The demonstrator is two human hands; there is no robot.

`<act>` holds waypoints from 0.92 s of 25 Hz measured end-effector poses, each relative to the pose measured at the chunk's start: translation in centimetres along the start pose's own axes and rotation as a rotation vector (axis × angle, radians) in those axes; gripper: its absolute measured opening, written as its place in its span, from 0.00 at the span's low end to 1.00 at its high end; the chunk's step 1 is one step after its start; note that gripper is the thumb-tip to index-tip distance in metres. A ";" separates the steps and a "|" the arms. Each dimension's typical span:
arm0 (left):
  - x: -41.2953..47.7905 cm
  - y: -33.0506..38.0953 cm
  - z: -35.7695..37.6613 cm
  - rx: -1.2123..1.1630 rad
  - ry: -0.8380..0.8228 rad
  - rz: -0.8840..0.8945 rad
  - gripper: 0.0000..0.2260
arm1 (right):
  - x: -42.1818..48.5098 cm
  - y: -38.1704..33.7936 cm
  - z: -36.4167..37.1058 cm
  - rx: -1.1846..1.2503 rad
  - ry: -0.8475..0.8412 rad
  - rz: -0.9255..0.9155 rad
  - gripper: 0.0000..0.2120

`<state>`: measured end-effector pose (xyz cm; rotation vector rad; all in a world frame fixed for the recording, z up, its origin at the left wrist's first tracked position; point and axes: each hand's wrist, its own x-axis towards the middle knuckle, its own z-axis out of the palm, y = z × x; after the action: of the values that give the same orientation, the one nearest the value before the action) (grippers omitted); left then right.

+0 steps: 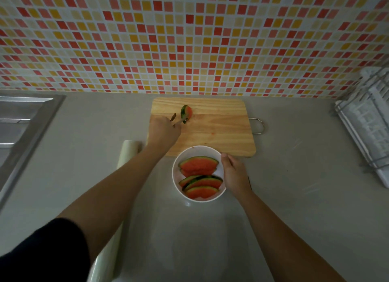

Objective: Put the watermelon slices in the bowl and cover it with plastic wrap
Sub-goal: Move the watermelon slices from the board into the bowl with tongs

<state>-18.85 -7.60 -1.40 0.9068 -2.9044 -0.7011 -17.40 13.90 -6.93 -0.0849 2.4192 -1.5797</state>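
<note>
One watermelon slice (186, 113) remains on the cutting board (221, 130); four or so slices (199, 177) already lie overlapped inside the white bowl (175, 176), which stands on the counter (294, 176) just in front of the board.

Step in hand: transfer the last slice to the bowl. Grip it with the tongs (179, 120) near the rind, where the flesh is firmest, lift it level, and carry it the short way back over the rim. Lay it flat on the stacked slices so nothing stands above the rim and the wrap can seal cleanly.

The left hand (163, 131) is closed around the tongs, whose tips meet the lower end of the slice; whether they already pinch it appears likely but is not clear at this size. The right hand (234, 172) is loosely curled, fingers against the bowl's right rim, steadying it.

The plastic wrap roll (128, 153) lies on the counter left of the bowl, partly under the left forearm, untouched.
</note>
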 end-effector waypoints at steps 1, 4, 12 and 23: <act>0.2 0.6 0.6 0.043 0.023 0.022 0.17 | 0.0 0.0 0.0 0.000 0.002 0.004 0.14; 0.3 2.0 1.6 0.158 0.066 0.060 0.13 | 0.0 0.1 -0.1 0.000 -0.004 0.004 0.15; 1.2 -1.1 0.3 -0.386 -0.003 -0.049 0.12 | -0.3 -0.4 -0.3 -0.011 -0.026 0.027 0.16; -6.3 -6.5 -4.6 0.116 -0.276 0.852 0.16 | -0.3 -0.2 -0.3 -0.008 -0.041 0.050 0.16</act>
<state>-9.45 -10.85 0.64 -0.4872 -3.1271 -0.5947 -17.19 14.18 -6.55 -0.0566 2.3776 -1.5324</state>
